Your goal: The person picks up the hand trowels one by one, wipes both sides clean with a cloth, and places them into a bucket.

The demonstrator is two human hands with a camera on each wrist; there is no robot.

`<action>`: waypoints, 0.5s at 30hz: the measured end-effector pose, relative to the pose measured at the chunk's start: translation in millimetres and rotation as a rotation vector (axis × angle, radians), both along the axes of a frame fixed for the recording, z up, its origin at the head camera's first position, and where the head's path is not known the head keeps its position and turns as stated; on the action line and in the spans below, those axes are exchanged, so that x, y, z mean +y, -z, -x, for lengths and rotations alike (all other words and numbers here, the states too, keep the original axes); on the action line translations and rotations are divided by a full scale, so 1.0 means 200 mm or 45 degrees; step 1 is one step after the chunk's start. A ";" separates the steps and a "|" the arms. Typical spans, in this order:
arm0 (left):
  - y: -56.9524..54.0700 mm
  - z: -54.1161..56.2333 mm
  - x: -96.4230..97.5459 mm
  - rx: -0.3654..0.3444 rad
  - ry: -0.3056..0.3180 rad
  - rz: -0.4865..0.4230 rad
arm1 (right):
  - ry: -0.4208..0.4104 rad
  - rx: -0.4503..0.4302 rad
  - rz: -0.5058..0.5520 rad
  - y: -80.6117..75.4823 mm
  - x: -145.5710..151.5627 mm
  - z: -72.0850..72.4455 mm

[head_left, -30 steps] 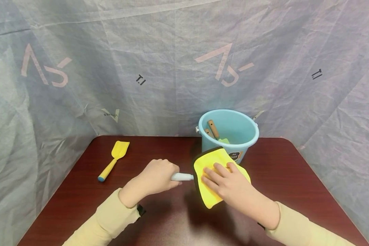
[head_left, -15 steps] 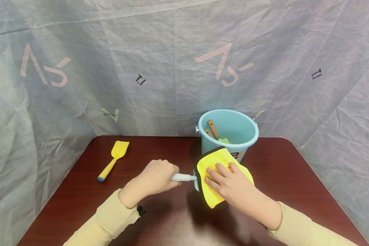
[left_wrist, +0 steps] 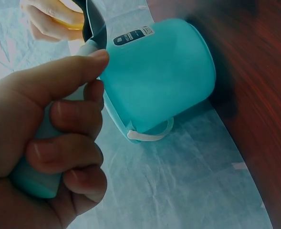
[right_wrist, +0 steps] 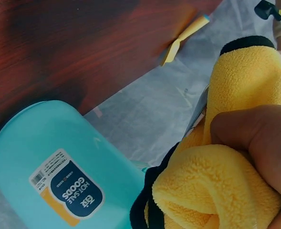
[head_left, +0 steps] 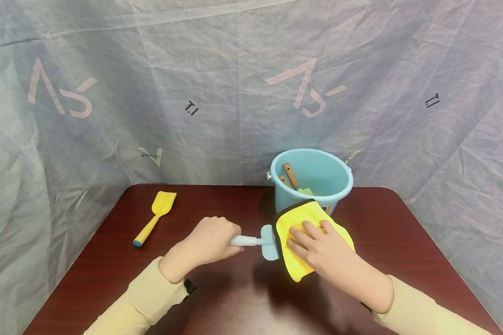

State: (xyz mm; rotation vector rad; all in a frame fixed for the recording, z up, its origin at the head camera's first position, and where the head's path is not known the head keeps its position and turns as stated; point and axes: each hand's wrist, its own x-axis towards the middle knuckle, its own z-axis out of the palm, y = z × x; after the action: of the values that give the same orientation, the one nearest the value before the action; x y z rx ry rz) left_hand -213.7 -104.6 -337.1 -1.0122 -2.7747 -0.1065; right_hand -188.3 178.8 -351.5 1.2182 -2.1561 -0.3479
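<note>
Protruding from the left hand [head_left: 211,237], a light-blue shovel [head_left: 266,241] was gripped by its pale handle [head_left: 245,240], the fingers curled round it and the thumb laid along it in the left wrist view. The shovel was held above the table [head_left: 100,270], between both hands and pointed to the right; part of its blade [head_left: 269,252] was exposed, the rest hidden by a yellow cloth [head_left: 310,211] with a dark border. The cloth was clamped between thumb and fingers of the right hand [head_left: 331,253]. In the right wrist view the cloth was seen folded, with a grey edge of the blade showing between its layers.

Just behind the cloth, a light-blue bucket [head_left: 285,197] was stood upright near the far edge of the table, its lower front partly hidden in the head view. Two brown handles [head_left: 291,176] were noted leaning inside. A printed label [right_wrist: 73,188] was borne on its wall. A yellow scoop [head_left: 156,217] with a blue-tipped handle was seen lying well apart, on the left of the table. Behind everything, a grey sheet [head_left: 234,65] marked with letters was hung
</note>
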 end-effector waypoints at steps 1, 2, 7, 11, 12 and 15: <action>0.00 0.00 0.00 -0.004 -0.001 -0.003 | 0.004 -0.005 -0.001 0.00 0.01 0.00; 0.00 0.00 -0.01 -0.008 -0.004 -0.004 | 0.006 -0.011 -0.001 0.00 0.01 0.00; 0.00 0.00 -0.02 -0.029 0.009 -0.019 | 0.009 -0.017 0.002 -0.01 0.04 0.00; 0.00 0.00 -0.04 -0.030 0.016 -0.010 | 0.010 -0.030 0.018 -0.01 0.06 -0.01; 0.00 0.00 -0.04 -0.029 0.015 -0.008 | 0.014 -0.037 0.023 -0.02 0.06 -0.01; -0.01 0.00 -0.06 -0.031 0.008 -0.006 | 0.032 -0.048 0.036 -0.03 0.08 -0.02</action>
State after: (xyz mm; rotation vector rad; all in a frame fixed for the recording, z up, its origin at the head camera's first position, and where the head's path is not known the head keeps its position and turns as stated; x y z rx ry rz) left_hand -214.0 -115.8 -335.2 -1.0252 -2.7921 -0.1275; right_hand -184.9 194.4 -346.0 1.1923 -2.2029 -0.3064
